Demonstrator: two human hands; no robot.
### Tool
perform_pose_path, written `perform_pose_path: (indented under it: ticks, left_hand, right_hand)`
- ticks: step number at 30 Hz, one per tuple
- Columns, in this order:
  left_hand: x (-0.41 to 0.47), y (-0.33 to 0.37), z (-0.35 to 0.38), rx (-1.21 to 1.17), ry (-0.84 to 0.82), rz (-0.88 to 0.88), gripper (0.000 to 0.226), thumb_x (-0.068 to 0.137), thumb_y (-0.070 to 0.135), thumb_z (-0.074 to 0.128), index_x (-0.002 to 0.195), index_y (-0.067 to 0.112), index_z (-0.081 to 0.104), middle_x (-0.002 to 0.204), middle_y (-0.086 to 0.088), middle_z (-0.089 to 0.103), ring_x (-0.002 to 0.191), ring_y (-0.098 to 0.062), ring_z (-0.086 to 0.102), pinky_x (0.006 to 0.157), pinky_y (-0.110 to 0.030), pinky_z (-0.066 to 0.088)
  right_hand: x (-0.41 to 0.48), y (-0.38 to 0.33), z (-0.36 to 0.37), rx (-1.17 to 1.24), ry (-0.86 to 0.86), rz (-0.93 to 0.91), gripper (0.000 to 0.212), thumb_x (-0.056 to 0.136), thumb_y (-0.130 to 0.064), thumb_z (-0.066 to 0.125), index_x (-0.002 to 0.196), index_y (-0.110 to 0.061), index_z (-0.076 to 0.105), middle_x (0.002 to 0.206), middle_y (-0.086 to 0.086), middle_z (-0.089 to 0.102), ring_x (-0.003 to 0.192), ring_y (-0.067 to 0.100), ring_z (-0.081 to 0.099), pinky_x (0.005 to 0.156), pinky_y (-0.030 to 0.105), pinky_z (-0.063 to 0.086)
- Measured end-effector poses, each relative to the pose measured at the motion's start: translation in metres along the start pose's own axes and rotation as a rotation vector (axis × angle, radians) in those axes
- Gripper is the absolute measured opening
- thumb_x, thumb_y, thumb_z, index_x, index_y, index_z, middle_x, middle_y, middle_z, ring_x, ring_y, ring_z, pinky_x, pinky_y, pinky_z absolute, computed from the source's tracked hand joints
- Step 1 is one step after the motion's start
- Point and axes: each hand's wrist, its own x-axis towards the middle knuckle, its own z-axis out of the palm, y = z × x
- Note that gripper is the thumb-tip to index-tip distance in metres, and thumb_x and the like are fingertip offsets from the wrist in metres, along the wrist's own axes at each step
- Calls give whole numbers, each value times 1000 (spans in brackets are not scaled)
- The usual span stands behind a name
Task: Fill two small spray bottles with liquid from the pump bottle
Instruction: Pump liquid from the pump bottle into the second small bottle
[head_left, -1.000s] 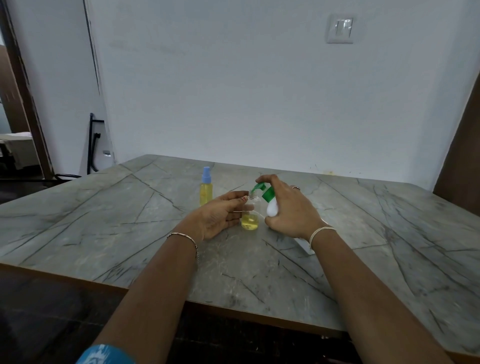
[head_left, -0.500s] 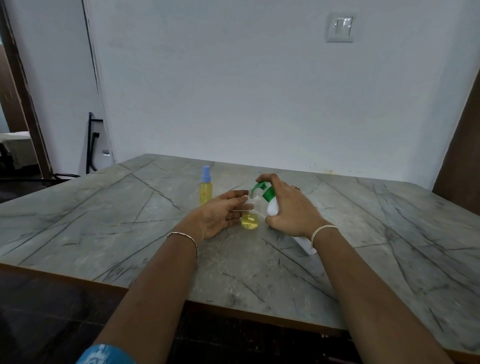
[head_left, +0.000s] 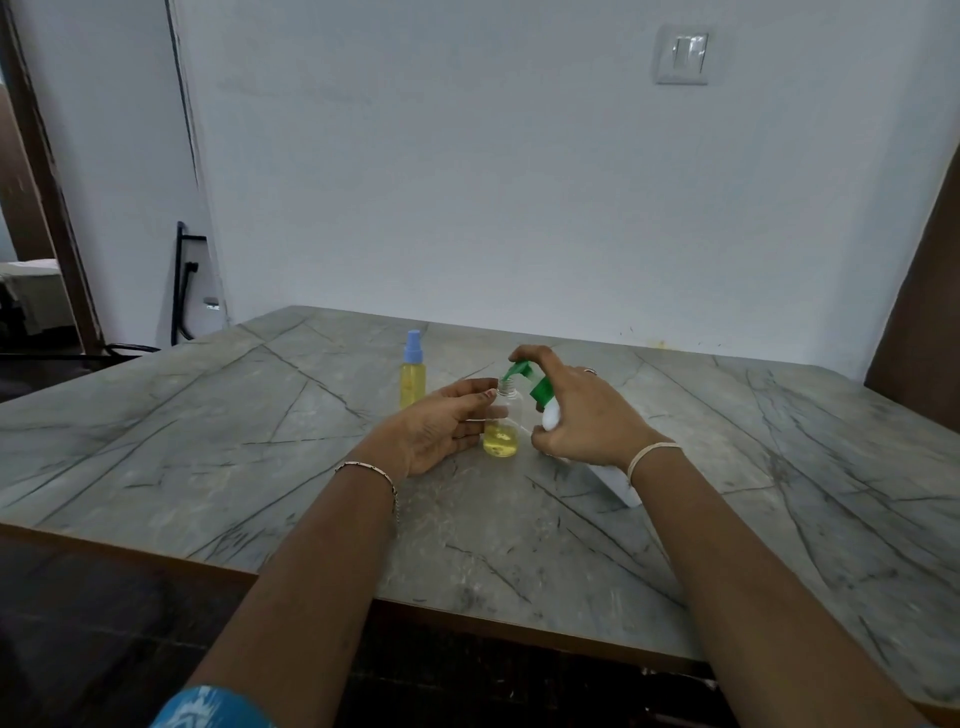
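Head: open bottle (head_left: 506, 422), yellow liquid (head_left: 501, 445)

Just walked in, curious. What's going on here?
A person is filling a small open bottle from a tilted pump bottle. The left hand holds the small one, partly full; the right hand grips the pump bottle, spout at its mouth. A capped spray bottle of yellow liquid stands behind.

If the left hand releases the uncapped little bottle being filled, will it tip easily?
Probably. The uncapped bottle looks like thin clear plastic, only partly full, so likely light. The green nozzle of the pump bottle sits at its neck, so a nudge could topple it. Holding it with the left hand seems wise.
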Motion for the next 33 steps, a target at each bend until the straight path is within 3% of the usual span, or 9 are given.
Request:
perform_pose_path:
  ticks: [5,8,11,17,21,28,33]
  left_hand:
    - [0,-1,0,-5,2,0,22,96,20,55,117,20,60,120,-13,67,114,-26,62,99,-36,49]
    - [0,0,0,-8,3,-3,19,95,21,56,114,22,61,118,-12,68,113,-25,62,98,-35,49]
    - [-1,1,0,-7,0,-6,16,96,21,56,110,24,62,118,-11,68,112,-25,63,96,-34,50]
    - [1,0,0,-1,4,-13,19,95,21,57,113,23,62,117,-10,69,113,-24,62,102,-37,46]
    - [0,0,0,-7,7,-6,19,95,20,57,113,23,62,117,-11,68,114,-26,62,101,-37,47]
    - [-3,2,2,-9,11,-8,17,96,21,55,112,24,61,118,-11,68,112,-24,62,94,-32,49]
    - [-2,2,1,4,10,-14,17,95,21,56,111,25,62,118,-10,68,113,-23,63,99,-35,48]
  right_hand:
    - [7,2,-8,25,-123,-25,96,65,-14,75,141,-39,22,103,3,58,66,15,55,56,17,41]
    - [8,1,-4,48,-104,-6,87,64,-13,74,133,-39,26,108,7,59,76,20,58,66,32,53]
    - [9,2,2,54,-53,-10,79,64,-13,71,126,-38,30,108,4,59,83,23,58,76,45,55]
    - [9,-1,8,-14,41,-21,68,66,-12,68,122,-31,35,105,-6,53,85,20,53,78,44,53]
    - [8,-1,9,-86,63,-8,72,67,-15,68,125,-36,32,116,-2,59,90,22,54,81,43,53]
    - [4,-1,8,-126,22,6,80,67,-23,66,134,-45,27,112,0,60,96,25,55,83,43,53]
    - [6,-3,8,-118,32,10,71,67,-19,67,124,-40,31,112,-1,60,93,24,56,84,46,52]
